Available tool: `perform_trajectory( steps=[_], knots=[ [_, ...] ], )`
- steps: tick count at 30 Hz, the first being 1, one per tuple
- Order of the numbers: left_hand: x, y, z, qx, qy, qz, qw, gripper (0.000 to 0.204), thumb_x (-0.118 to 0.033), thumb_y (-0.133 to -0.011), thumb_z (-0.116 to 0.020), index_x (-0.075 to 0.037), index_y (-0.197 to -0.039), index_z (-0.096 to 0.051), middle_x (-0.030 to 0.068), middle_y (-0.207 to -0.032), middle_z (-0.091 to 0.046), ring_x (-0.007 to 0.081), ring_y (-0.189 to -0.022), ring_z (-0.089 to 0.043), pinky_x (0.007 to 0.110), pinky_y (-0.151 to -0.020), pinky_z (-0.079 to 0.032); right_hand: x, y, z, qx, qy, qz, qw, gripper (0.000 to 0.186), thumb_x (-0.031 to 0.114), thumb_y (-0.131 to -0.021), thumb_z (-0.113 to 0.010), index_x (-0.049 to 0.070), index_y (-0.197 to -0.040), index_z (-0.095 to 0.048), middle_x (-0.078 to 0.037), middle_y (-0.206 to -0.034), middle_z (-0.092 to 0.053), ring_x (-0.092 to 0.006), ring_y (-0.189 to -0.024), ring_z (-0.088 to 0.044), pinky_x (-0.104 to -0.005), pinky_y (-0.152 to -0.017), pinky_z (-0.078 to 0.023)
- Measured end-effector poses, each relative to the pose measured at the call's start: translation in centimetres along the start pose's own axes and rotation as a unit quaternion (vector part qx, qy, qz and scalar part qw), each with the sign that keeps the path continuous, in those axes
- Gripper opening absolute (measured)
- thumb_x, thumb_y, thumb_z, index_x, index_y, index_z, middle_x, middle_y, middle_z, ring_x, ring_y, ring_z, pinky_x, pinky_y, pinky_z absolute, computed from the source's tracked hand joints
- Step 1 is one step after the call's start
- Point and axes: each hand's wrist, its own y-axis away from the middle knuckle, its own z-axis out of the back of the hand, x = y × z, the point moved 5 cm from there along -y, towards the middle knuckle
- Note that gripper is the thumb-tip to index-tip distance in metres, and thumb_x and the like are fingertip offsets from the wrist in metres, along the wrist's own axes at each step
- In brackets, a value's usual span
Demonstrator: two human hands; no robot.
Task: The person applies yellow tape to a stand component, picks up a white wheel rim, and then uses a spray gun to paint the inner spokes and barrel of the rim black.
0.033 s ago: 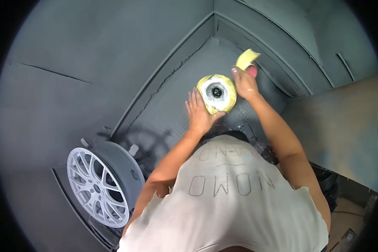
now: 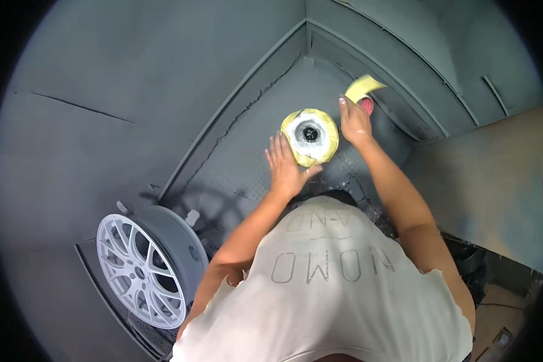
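A round piece (image 2: 327, 136) edged in yellow tape, with a white ring around a dark centre, is in the upper middle of the head view. My left hand (image 2: 285, 167) grips its lower left side, fingers along the left edge and thumb at the bottom. Just right of the piece, my right hand (image 2: 356, 123) holds a roll of yellow tape (image 2: 365, 104) with a pink core. A loose strip (image 2: 363, 85) of that tape curls out above my fingers.
A white multi-spoke wheel (image 2: 140, 271) stands on edge at the lower left. Grey walls (image 2: 133, 72) with cracks and trim surround the grey corner floor (image 2: 265, 96). A tan board (image 2: 482, 181) is at the right, with dark clutter (image 2: 470, 259) below it.
My right hand and the tape roll have shifted slightly right, away from the round piece. The loose strip has swung right and a little down.
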Motion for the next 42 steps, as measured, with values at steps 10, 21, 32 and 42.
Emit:
perform_trajectory(
  steps=[10, 21, 32, 42],
  knots=[
    [1.6, -5.9, 2.3, 0.061, 0.054, -0.167, 0.983, 0.135, -0.049, -0.053, -0.094, 0.005, -0.154, -0.023, 0.0270, -0.160, -0.025, 0.0434, -0.150, -0.023, 0.054, -0.121, -0.023, 1.6, -0.8, 0.0, 0.074, 0.064, -0.058, 0.993, 0.052, 0.044, -0.106, -0.034, 0.005, -0.105, -0.069, -0.023, -0.093, -0.071, -0.0450, -0.090, -0.068, -0.0562, -0.084, -0.051],
    [3.3, 2.4, -3.3, -0.047, 0.363, 0.022, 0.930, 0.067, -0.030, -0.106, -0.048, 0.005, -0.156, -0.019, 0.0226, -0.162, -0.023, 0.0324, -0.149, -0.027, 0.040, -0.121, -0.022, -5.7, 12.2, 1.2, 0.033, -0.093, -0.186, 0.978, 0.051, 0.042, -0.087, -0.072, 0.003, -0.119, -0.066, -0.027, -0.107, -0.069, -0.0394, -0.099, -0.068, -0.0468, -0.086, -0.053],
    [4.4, 42.1, -16.3, 0.467, 0.207, 0.325, 0.796, 0.064, -0.042, -0.100, -0.055, 0.002, -0.146, -0.043, 0.0184, -0.149, -0.045, 0.0273, -0.136, -0.044, 0.038, -0.113, -0.034, -50.1, 63.2, 23.5, 0.043, -0.033, -0.573, 0.818, 0.076, 0.056, -0.093, -0.064, -0.001, -0.142, -0.052, -0.015, -0.124, -0.063, -0.0259, -0.106, -0.062, -0.0366, -0.090, -0.050],
    [-1.2, 46.6, -12.9, 0.379, 0.204, 0.286, 0.856, 0.031, -0.017, -0.096, -0.062, 0.003, -0.119, -0.068, 0.0134, -0.108, -0.074, 0.0206, -0.099, -0.068, 0.035, -0.087, -0.053, -44.3, 58.8, 28.1, 0.338, 0.088, -0.548, 0.760, 0.084, 0.065, -0.090, -0.059, -0.005, -0.137, -0.055, -0.028, -0.147, -0.048, -0.0408, -0.133, -0.052, -0.0417, -0.111, -0.041]
  ],
)
